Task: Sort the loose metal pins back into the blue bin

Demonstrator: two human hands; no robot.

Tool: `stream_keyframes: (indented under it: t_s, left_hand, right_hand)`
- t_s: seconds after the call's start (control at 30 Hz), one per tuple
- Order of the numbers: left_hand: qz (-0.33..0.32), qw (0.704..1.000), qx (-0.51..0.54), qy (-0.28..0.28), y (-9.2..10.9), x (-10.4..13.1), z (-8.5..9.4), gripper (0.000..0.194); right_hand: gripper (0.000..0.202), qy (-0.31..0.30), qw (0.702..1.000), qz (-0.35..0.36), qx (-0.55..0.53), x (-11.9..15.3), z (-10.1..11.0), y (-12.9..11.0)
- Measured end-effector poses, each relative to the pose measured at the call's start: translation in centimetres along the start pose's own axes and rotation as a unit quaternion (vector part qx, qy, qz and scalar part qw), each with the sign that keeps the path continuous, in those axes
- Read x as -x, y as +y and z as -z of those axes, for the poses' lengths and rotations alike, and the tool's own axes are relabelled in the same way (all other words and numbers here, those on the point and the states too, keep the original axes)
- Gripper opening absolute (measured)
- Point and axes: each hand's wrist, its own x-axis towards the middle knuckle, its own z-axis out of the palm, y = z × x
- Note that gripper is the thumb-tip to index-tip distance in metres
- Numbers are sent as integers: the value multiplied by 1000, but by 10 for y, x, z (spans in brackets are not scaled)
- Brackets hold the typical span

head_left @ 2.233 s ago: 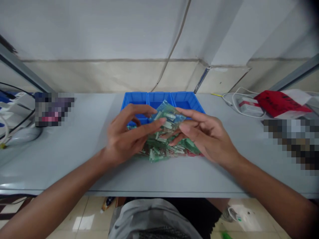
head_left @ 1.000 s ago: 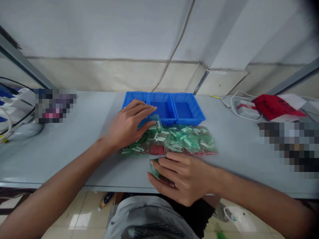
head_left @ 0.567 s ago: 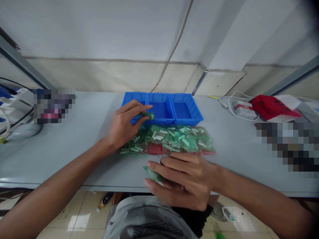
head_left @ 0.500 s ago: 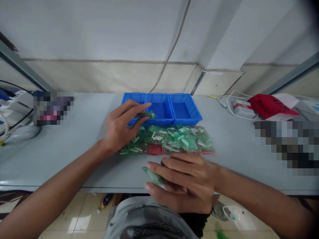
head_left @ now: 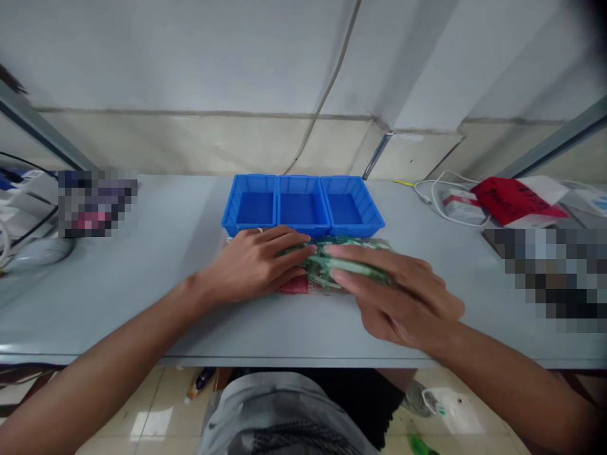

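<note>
The fingers (head_left: 374,256) of the right hand (head_left: 410,300) are closed to a narrow gap, with a small green bag (head_left: 363,270) pinched between them. The bag sits nearly edge-on, just above the right part of a spread of similar bags (head_left: 325,283) on the desk (head_left: 308,335); whether it touches them I cannot tell. The left hand (head_left: 253,262) lies palm down over the left part of the same spread, its fingers slightly bent and close together, their tips pointing toward the right hand. Its thumb and palm are out of sight, so I cannot tell whether it has hold of anything.

The bags are see-through, with thin pale pieces showing in some of them. A flat red piece (head_left: 293,286) shows at the near edge, just beside the left hand's fingers.

Just behind the bags, three blue trays (head_left: 303,221) stand upright in a row, side by side. Farther off on the right are a red packet (head_left: 512,201) — dark writing on its face — and a small white box (head_left: 463,207) with a white cord (head_left: 434,201) looped around it. On the far left a grey mouse (head_left: 45,251) sits near some white plugs (head_left: 33,199).
</note>
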Motion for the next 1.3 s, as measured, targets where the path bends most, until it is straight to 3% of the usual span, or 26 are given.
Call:
stream_keyframes:
  t_s: [0.07, 0.13, 0.23, 0.3, 0.47, 0.57, 0.63, 0.73, 0.87, 0.93, 1.0, 1.1, 1.2, 1.3]
  left_hand:
    - [11, 1000, 5, -21, -2, 2, 0, 26]
    - [28, 999, 13, -17, -3, 3, 1, 37]
    - [76, 994, 41, 67, -3, 2, 6, 56]
    - [106, 984, 62, 132, -1, 1, 9, 60]
    - [82, 973, 83, 197, 7, -4, 12, 32]
    - [164, 952, 126, 225, 11, -6, 10, 19]
    - [208, 939, 133, 238, 12, -6, 9, 24]
    - [172, 953, 116, 219, 11, -4, 9, 41]
    - [92, 975, 85, 183, 5, -4, 8, 38]
    - [92, 965, 119, 214, 4, -5, 8, 30]
    - [147, 945, 171, 235, 4, -7, 9, 21]
    - [223, 927, 218, 210, 8, -9, 11, 12]
    - [218, 934, 229, 167, 12, -9, 11, 17]
    - [226, 938, 213, 154, 12, -9, 10, 28]
  right_hand:
    - [53, 47, 997, 46, 40, 1, -8, 5]
    - [65, 76, 995, 41, 46, 2, -12, 10]
    - [74, 69, 997, -23, -2, -1, -13, 17]
    - [64, 45, 998, -34, -20, -6, -14, 22]
    - [20, 28, 999, -33, -26, -14, -19, 29]
    - [19, 33, 996, -79, -21, -12, -20, 26]
    - [26, 45, 989, -135, -47, -10, -20, 23]
    - [35, 82, 969, -198, -121, -13, -20, 18]
    - [15, 59, 951, -225, -204, -17, -18, 17]
    - [12, 39, 954, -207, -212, -17, -17, 20]
    - [14, 51, 976, -136, -160, -15, -17, 23]
    - [16, 83, 996, -21, -26, -13, -17, 27]
    - [19, 91, 996, -11, 25, -16, -14, 31]
    - [16, 142, 988, -18, 51, -25, 3, 47]
